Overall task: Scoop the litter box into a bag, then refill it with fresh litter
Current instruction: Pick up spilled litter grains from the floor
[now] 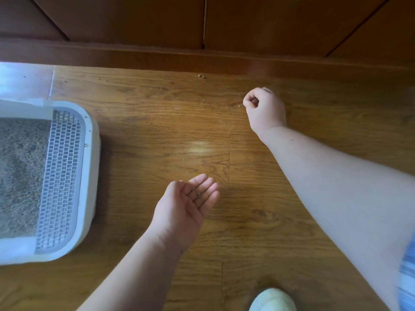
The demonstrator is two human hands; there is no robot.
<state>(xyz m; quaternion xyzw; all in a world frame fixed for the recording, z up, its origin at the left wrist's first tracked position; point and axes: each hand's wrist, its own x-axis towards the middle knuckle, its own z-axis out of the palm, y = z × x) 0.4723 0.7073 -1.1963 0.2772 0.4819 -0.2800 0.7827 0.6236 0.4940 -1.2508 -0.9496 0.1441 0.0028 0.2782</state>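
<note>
The white litter box (89, 158) sits at the left on the wooden floor, with grey litter (20, 173) inside and a perforated grid panel (60, 182) along its right side. My left hand (186, 207) is held palm up over the floor right of the box, with a few litter grains (198, 194) lying on its fingers. My right hand (263, 108) reaches out farther away, low over the floor, fingertips pinched together next to some stray grains (237, 106). What the pinch holds is too small to tell.
Loose litter grains (202, 76) lie scattered on the floor near the dark wooden cabinet base (202, 57) at the far side. A light-coloured slipper (272, 299) shows at the bottom edge. A pale mat or sheet (24, 81) lies behind the box.
</note>
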